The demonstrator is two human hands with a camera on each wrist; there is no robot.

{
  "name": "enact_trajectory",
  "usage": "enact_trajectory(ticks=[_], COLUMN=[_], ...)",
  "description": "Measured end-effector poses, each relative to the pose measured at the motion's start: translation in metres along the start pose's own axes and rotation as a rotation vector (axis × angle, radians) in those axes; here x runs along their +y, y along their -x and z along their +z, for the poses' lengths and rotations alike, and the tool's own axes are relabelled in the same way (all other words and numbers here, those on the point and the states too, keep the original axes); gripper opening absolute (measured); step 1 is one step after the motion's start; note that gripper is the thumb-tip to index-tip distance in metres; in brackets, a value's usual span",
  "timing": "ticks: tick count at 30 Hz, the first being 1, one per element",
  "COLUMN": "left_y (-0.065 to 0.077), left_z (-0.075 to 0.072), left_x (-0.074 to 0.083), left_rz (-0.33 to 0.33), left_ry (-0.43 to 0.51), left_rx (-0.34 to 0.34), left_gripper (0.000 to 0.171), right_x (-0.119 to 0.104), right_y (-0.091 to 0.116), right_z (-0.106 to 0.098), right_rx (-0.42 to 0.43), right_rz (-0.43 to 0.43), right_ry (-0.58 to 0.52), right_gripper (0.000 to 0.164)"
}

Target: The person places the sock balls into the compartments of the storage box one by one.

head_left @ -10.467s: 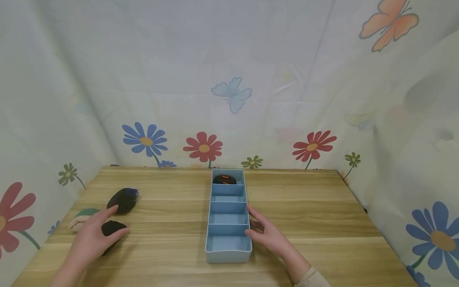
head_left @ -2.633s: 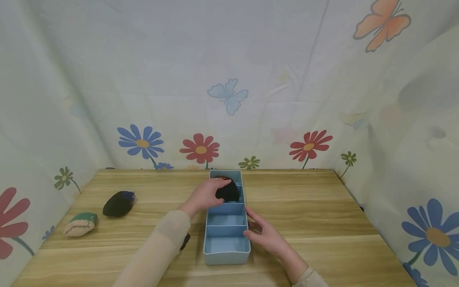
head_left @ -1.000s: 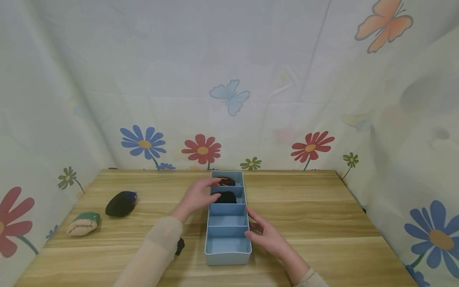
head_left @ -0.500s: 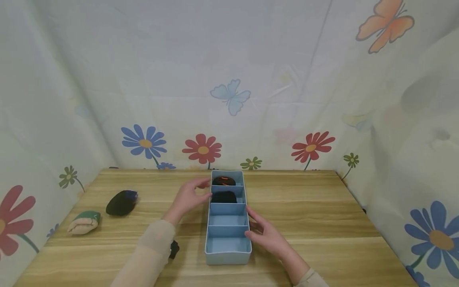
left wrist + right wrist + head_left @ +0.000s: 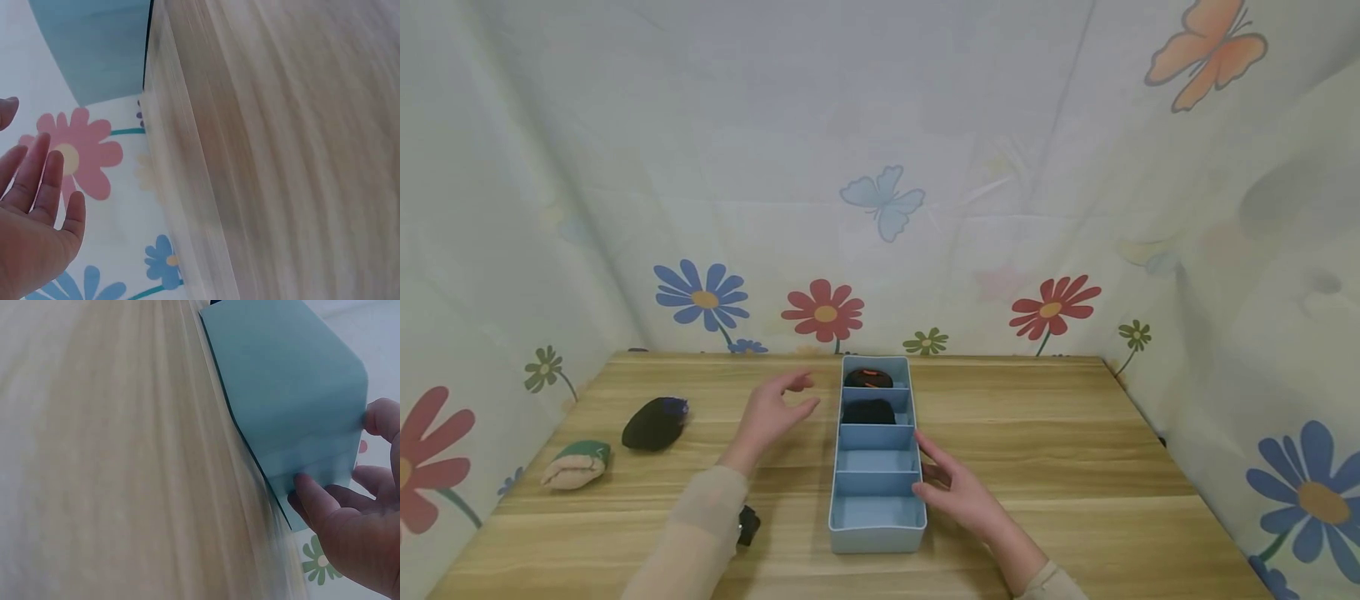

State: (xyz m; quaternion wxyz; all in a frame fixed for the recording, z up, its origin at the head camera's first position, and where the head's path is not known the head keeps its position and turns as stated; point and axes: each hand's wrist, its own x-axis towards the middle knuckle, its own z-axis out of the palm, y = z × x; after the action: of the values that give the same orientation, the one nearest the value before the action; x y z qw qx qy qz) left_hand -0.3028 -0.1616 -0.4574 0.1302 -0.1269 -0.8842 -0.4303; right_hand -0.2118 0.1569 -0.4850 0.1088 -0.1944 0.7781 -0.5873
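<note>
Light blue is being shown by the divided box [image 5: 876, 540], black by one bundle [image 5: 868, 412] and orange-marked black by another bundle [image 5: 868, 379]. Cream and green are being displayed by a roll [image 5: 577, 466], brown grain by the counter [image 5: 1037, 417], red and blue flowers by the curtain [image 5: 737, 167].

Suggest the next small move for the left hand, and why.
I'd likely move the left hand toward the purple-trimmed dark bundle: the hand holds nothing, this bundle lies on the table left of the blue box, and only the box's two far compartments hold bundles. The right hand touches the box's side.
</note>
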Motion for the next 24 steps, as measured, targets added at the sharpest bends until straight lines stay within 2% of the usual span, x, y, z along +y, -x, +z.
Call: enact_trajectory(ticks=[15,24], left_y=[0.011,0.019], left_z=[-0.036,-0.057], left_x=[-0.028,-0.034], left_rz=[-0.075,-0.120], left_ry=[-0.037,-0.061], left_rx=[0.134,0.220], left_gripper=[0.050,0.052], right_x=[0.002,0.003], right_y=[0.000,-0.001], right_z=[-0.001,-0.001], right_rx=[0.000,-0.003], right_rz=[-0.002,-0.016], right_ry=[-0.003,0.009], right_gripper=[0.073,0.072])
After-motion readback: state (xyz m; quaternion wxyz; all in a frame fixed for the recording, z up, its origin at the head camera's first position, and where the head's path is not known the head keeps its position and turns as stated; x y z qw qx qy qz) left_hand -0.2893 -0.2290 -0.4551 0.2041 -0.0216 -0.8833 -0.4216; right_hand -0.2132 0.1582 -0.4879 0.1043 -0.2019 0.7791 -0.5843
